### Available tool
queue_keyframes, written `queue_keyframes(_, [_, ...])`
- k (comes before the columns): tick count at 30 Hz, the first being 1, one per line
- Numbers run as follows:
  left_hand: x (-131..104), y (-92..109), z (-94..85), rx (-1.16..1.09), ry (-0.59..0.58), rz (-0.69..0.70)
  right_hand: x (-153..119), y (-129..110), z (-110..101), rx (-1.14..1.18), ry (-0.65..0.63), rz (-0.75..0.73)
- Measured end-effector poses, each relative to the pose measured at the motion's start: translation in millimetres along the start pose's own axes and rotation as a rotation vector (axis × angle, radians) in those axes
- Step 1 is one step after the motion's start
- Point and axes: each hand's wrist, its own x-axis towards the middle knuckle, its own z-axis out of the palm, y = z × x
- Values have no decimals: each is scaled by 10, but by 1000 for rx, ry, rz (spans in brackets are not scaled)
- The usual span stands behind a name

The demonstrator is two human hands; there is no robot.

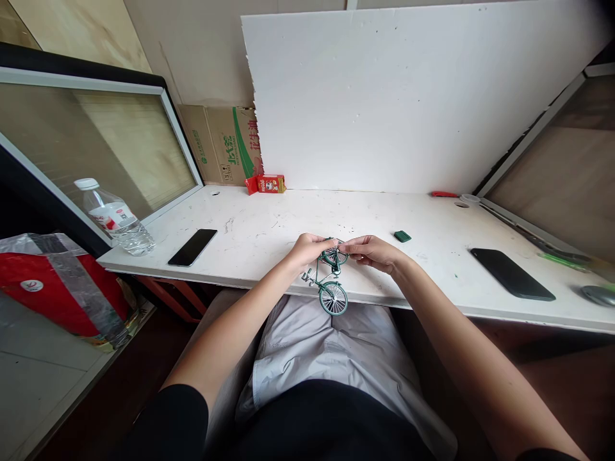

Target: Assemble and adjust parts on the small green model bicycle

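A small green model bicycle (331,291) is held at the near edge of the white table (269,221). One spoked wheel is up between my fingers, and the other hangs below toward my lap. My left hand (311,248) is closed with the thumb and fingers pinching the bicycle near the upper wheel. From the right, my right hand (369,251) pinches at the same end of the model; what its fingertips grip is too small to make out. A small dark green piece (402,236) lies on the table beyond my right hand.
A black phone (193,247) and a tilted water bottle (118,218) are at the left. Another dark phone (512,274) and a mouse (598,295) lie at the right. A red packet (269,184) and a red tool (444,194) are along the back.
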Motion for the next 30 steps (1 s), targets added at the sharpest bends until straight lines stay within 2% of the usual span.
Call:
queue_keyframes(5, [-25, 57, -12, -25, -3, -56, -2, -16, -5, -32, 36, -17])
queue_keyframes(9, [-37, 118, -63, 0, 70, -125, -35, -61, -123, -190, 281, -140])
queue_keyframes(12, [-10, 110, -123, 30, 144, -155, -29, -32, -253, -541, 432, -182])
queue_keyframes(14, [13, 79, -157, 53, 153, -149, 7, 32, -300, -744, 426, -169])
queue_keyframes(17, [33, 26, -180, 60, 126, -118, 87, 161, -277, -916, 418, -99])
queue_keyframes(20, [32, -5, -171, 36, 76, -75, 152, 266, -217, -1004, 449, -165])
queue_keyframes(24, [25, -13, -147, 21, 64, -49, 167, 284, -209, -908, 455, -266])
queue_keyframes(30, [28, 17, -135, 32, 71, -66, 126, 130, -221, -437, 614, -405])
